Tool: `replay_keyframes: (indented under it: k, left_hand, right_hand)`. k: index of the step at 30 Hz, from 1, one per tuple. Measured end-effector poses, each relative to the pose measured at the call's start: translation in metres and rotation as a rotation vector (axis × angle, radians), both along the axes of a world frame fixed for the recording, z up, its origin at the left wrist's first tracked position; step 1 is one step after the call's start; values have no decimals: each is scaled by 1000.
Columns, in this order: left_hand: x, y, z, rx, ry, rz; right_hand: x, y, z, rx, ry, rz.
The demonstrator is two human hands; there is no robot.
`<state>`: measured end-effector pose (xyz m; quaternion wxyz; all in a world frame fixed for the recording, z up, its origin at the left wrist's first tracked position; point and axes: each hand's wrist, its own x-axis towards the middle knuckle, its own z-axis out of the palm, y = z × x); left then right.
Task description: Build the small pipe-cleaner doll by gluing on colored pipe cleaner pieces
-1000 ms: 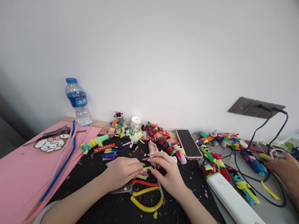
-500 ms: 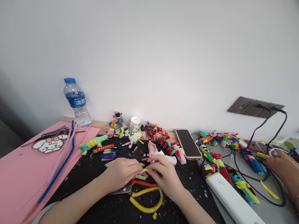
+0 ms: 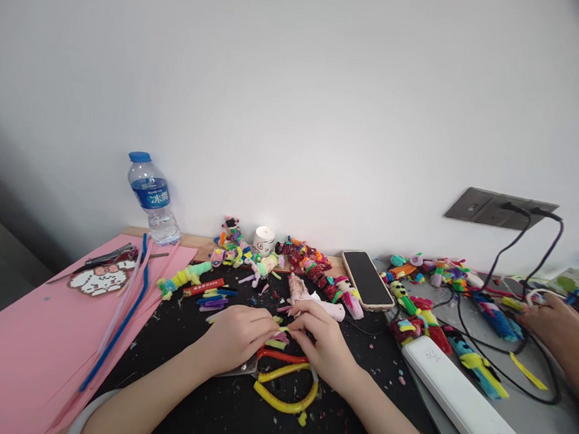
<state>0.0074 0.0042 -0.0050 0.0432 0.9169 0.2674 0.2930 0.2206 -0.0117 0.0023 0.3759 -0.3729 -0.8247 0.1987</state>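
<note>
My left hand (image 3: 241,335) and my right hand (image 3: 321,336) meet over a black mat (image 3: 194,407), fingertips pinched on a short yellow-green pipe cleaner piece (image 3: 283,329). Both hands are closed, and the piece stretches between them. Just below lie more short pink and light-green pipe cleaner pieces (image 3: 276,343). Pliers with red and yellow handles (image 3: 288,401) rest under my wrists, their head partly hidden by my left hand. Behind my right hand is a pale pink glue gun (image 3: 333,309), partly covered. Blue and purple pipe cleaner pieces (image 3: 214,299) lie beyond my left hand.
Pipe cleaner figures (image 3: 310,262), a paper cup (image 3: 264,240) and a phone (image 3: 367,280) line the wall. A water bottle (image 3: 156,200) and long pipe cleaners (image 3: 123,327) are left. A white power bank-like device (image 3: 468,405), cables (image 3: 561,265) and another person's hand (image 3: 552,324) are right.
The whole view has shifted slightly, so things sit a little further right. My hands keep their pinch on the yellow-green piece, with only small finger movements.
</note>
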Motion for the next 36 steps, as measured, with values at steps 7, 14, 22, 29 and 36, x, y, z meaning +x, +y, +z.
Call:
replay_keyframes:
  k: [7,14,22,29,36]
  left_hand:
    - [1,1,-3,-31,-15,19]
    - [0,0,-2,-39,-17,32]
    - [1,-1,-1,-51,-15,36]
    - [0,2,0,-80,-26,20]
    - [-2,3,1,-63,-73,-7]
  right_hand:
    - [-1,-1,2,5,13,-1]
    - [-1,1,0,8,24,7]
    - [-3,-2,2,2,22,16]
    - [-1,0,1,23,23,-3]
    - [0,2,3,18,25,-19]
